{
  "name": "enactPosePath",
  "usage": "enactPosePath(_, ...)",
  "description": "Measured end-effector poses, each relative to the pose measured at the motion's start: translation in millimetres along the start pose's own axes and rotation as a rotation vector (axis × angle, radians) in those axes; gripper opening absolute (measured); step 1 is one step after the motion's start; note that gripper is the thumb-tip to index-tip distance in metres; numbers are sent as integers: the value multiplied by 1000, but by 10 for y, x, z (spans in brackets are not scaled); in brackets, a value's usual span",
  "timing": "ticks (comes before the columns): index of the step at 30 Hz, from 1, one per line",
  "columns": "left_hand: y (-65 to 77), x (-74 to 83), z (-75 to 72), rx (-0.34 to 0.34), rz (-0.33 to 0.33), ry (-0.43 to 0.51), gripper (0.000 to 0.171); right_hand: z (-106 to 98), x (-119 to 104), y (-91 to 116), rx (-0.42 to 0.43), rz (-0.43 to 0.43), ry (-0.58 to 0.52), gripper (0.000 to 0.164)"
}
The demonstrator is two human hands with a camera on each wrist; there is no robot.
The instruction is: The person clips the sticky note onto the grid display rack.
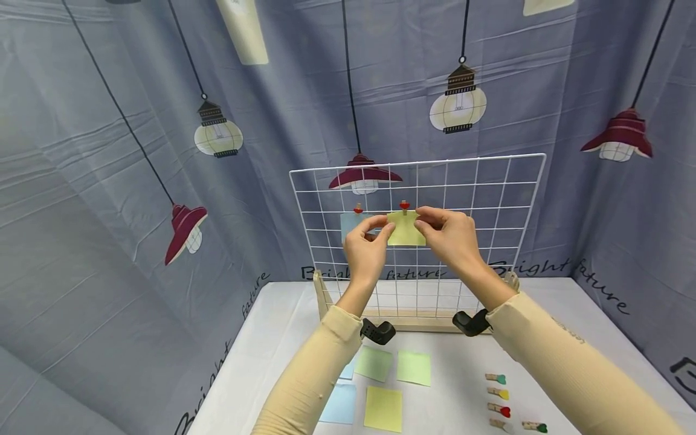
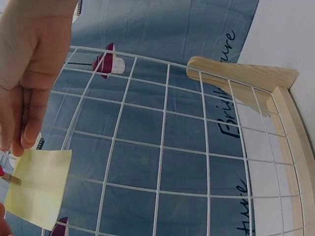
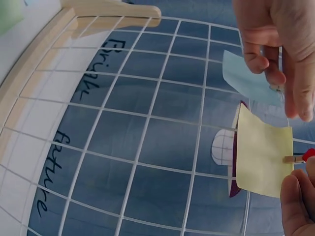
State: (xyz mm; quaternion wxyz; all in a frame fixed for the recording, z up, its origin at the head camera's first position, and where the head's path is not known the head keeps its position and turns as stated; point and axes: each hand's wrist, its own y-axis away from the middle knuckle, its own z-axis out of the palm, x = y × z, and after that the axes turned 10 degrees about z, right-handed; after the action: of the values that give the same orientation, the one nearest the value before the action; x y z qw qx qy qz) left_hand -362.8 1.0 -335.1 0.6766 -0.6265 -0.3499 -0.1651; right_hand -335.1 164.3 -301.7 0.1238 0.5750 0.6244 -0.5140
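A yellow sticky note hangs at the white wire grid under a small wooden clothespin with a red heart. My left hand holds its upper left corner between thumb and forefinger. At the upper right corner, my right hand pinches the edge, its thumb on the paper. The right wrist view shows the clothespin on the note's top edge, between both hands. Just left, a blue sticky note hangs from another red-heart clothespin, partly behind my left hand.
The grid stands in a wooden base on a white table. Green, yellow and blue notes lie in front. Several heart clothespins lie at the right. A printed curtain hangs behind.
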Motion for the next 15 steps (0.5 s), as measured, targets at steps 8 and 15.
enactPosePath(8, 97, -12, -152, -108, 38, 20, 31, -39, 92, 132, -116, 30, -53, 38)
enactPosePath(15, 254, -42, -338, -228, 14, -11, 45, -79, 186, 275, -175, 26, -57, 48)
